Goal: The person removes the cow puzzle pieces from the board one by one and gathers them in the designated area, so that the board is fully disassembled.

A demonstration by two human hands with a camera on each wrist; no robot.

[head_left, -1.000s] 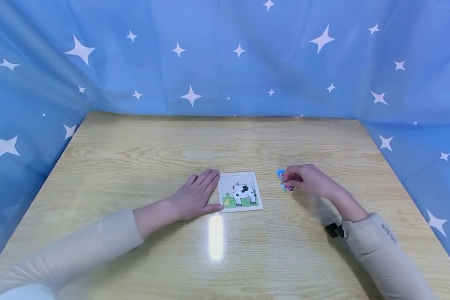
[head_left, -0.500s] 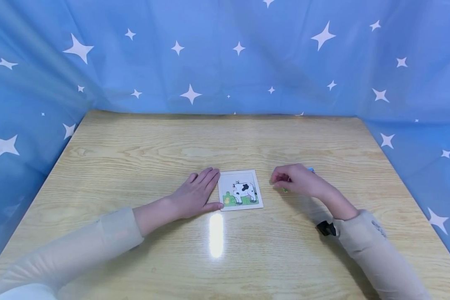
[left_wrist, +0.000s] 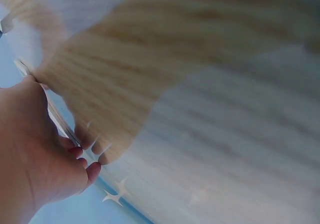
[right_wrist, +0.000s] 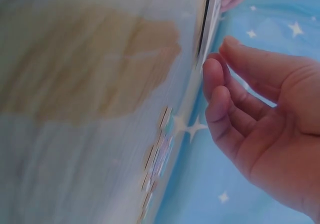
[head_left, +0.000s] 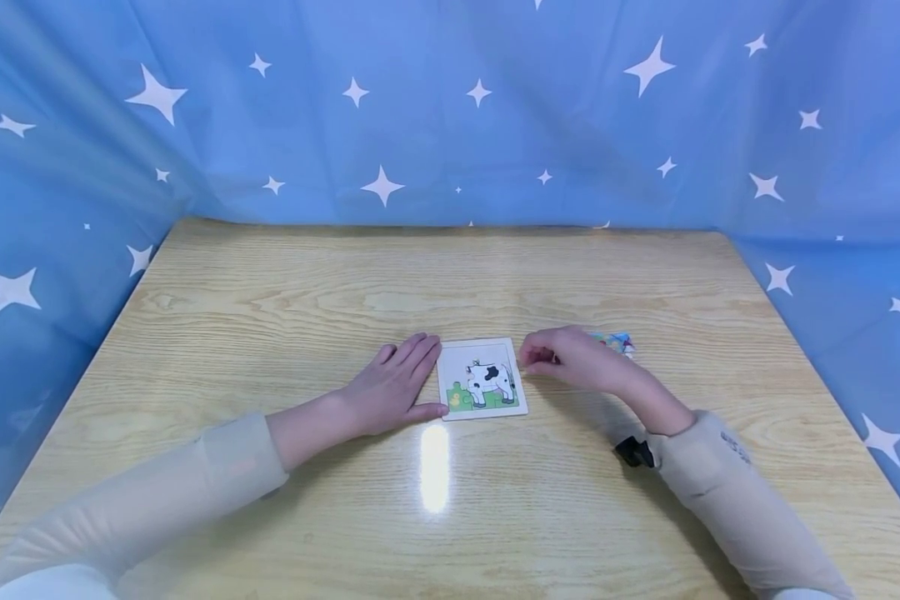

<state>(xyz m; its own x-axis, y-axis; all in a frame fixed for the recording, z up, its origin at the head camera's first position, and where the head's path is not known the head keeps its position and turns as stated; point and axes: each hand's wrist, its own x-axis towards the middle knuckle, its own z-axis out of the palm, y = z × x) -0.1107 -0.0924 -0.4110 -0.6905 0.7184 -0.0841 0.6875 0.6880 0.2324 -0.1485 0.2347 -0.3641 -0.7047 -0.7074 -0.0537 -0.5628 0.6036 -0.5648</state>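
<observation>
In the head view, a square cow puzzle board (head_left: 482, 354) lies mid-table, with a white cow and a green strip fitted and its upper part bare. My left hand (head_left: 390, 392) lies flat at the board's left side, fingers and thumb straight along its edge. Just right of the board hovers my right hand (head_left: 573, 360). Its fingers (right_wrist: 215, 106) curl in and its thumb (right_wrist: 255, 63) meets them at the tip. Whether a puzzle piece sits between those tips is hidden. Loose puzzle pieces (head_left: 615, 342) show partly behind the right hand.
A wood-grain table (head_left: 307, 292) spreads around the board. Behind it and at both sides hangs a blue curtain (head_left: 435, 125) with white stars. A glare spot (head_left: 434, 467) shines on the tabletop before the board. A black strap (head_left: 634, 452) is at the right sleeve cuff.
My right hand has moved left, from over the loose pieces to the board's right side, uncovering coloured pieces behind it. The left hand has stayed in place at the board.
</observation>
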